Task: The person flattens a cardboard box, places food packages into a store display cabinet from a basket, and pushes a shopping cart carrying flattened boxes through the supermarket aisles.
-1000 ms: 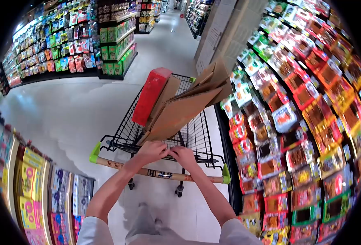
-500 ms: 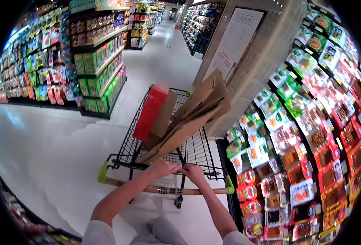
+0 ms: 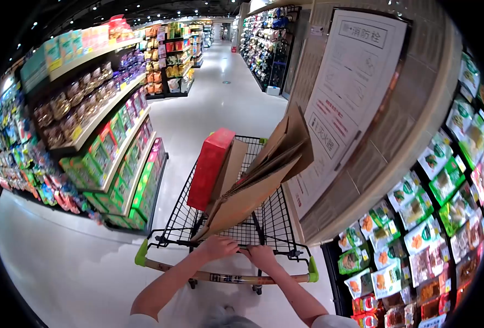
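A black wire shopping cart [image 3: 279, 221] with green corner pieces stands in front of me. My left hand [image 3: 218, 247] and my right hand [image 3: 260, 255] are close together at the near rim of its basket, fingers curled over the rim. Both forearms pass above the cart's handle bar [image 3: 228, 278], which carries printed lettering. Flattened brown cardboard [image 3: 253, 197] leans in the basket, its folded upper end sticking out over the right side. Beside it on the left, a red box [image 3: 206, 177] stands tilted.
Shelves of boxed and jarred goods [image 3: 97, 136] line the left. On the right are a tiled wall with a large white sign panel [image 3: 348, 104] and racks of bagged snacks [image 3: 417, 240]. A pale floor aisle [image 3: 225, 101] runs ahead between more shelves.
The cart and I have moved forward along the aisle. The left shelves and right sign panel now appear nearer and larger. Both hands stay at the basket rim.
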Tool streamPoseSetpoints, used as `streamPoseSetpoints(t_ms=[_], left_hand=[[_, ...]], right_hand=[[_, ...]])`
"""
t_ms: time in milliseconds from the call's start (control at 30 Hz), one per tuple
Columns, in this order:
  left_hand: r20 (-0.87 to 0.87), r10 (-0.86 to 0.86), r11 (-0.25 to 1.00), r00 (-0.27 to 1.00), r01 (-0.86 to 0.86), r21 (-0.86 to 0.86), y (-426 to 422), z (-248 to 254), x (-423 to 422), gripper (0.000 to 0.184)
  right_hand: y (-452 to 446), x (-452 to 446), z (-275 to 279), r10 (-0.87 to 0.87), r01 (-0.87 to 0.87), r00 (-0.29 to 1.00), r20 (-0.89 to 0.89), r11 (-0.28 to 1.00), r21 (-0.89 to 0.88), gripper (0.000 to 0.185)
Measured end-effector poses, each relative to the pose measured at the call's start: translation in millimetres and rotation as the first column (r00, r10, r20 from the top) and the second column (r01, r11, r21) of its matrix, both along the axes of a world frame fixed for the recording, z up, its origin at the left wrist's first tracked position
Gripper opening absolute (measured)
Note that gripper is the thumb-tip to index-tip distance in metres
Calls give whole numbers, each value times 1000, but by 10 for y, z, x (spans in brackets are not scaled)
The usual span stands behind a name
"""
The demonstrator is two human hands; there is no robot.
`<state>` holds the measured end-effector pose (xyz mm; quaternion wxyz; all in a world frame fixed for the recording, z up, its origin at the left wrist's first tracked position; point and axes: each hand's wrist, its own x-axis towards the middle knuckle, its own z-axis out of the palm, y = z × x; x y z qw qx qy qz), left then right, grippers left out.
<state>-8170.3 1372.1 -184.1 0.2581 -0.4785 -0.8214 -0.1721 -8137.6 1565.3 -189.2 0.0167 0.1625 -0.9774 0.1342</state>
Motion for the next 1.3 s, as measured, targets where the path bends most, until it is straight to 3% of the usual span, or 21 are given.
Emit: streamPoseSetpoints(t_ms=[67, 100, 133, 200, 400, 467, 500, 600, 633, 733, 767, 900, 967, 1000, 1067, 1133, 1200, 1300], left_hand=[[17, -14, 1000, 1000, 14, -14, -103, -39, -830, 15], [-12, -27, 1000, 1000, 27, -9, -159, -31, -1213, 15], [-42, -40, 999, 998, 40, -5, -217, -40, -1633, 15], [-26, -87, 996, 996, 87, 2, -328, -11, -2426, 15], [133, -159, 987, 978, 157, 27, -405, -57, -4749, 12], [301, 80, 997, 950, -75, -27, -405, -31, -5405, 14], [303, 80, 997, 950, -74, -33, -388, 12, -5762, 14], [331, 519, 855, 788, -486, -184, -202, 68, -6736, 23], [334, 566, 822, 753, -548, -158, -140, 69, -7094, 22], [292, 540, 841, 789, -519, -153, -147, 158, -8240, 22], [355, 445, 889, 822, -452, -68, -207, 116, -8600, 23], [331, 410, 911, 850, -401, -97, -392, 21, -9919, 21], [345, 346, 929, 873, -370, 4, -392, -23, -10529, 21], [334, 378, 921, 864, -387, -40, -390, 62, -10823, 21], [329, 396, 914, 857, -403, -49, -389, 111, -11399, 21], [375, 376, 917, 847, -397, -24, -391, 159, -11931, 21], [425, 377, 906, 823, -424, 18, -464, 174, -12458, 21], [460, 373, 907, 806, -422, 3, -583, 262, -13269, 20]], right_hand=[[7, -870, -98, 159, -157, 986, 57, 987, -41, 43], [16, -1298, -103, 217, -186, 969, 118, 955, -232, 44], [17, -1726, -130, 212, -182, 971, 107, 954, -238, 44], [-91, -2412, -129, 143, -142, 989, 34, 989, -49, 47], [-241, -4670, -70, 92, -87, 993, 71, 994, -68, 49], [-277, -5435, -52, 49, -47, 996, 80, 998, -30, 49], [-326, -5797, 96, 35, -34, 993, 113, 999, -12, 49], [-446, -6891, 139, -1, 10, 985, 171, 999, -51, 49], [-480, -7250, 138, -6, 17, 986, 169, 998, -58, 49], [-546, -8327, 121, -45, 44, 988, 148, 999, 11, 52], [-570, -8654, 43, -35, 35, 990, 133, 999, 3, 55], [-773, -9911, 39, -70, 71, 989, 127, 997, -5, 58], [-766, -10497, -30, -65, 61, 993, 101, 997, 45, 57], [-741, -10816, 22, -76, 70, 991, 109, 996, 59, 57], [-756, -11374, 123, -47, 54, 992, 114, 997, -56, 57], [-767, -11941, 169, -42, 53, 983, 176, 997, -61, 55], [-855, -12463, 154, -56, 73, 992, 115, 986, -149, 50], [-964, -13300, 226, -69, 93, 984, 166, 985, -144, 48]])
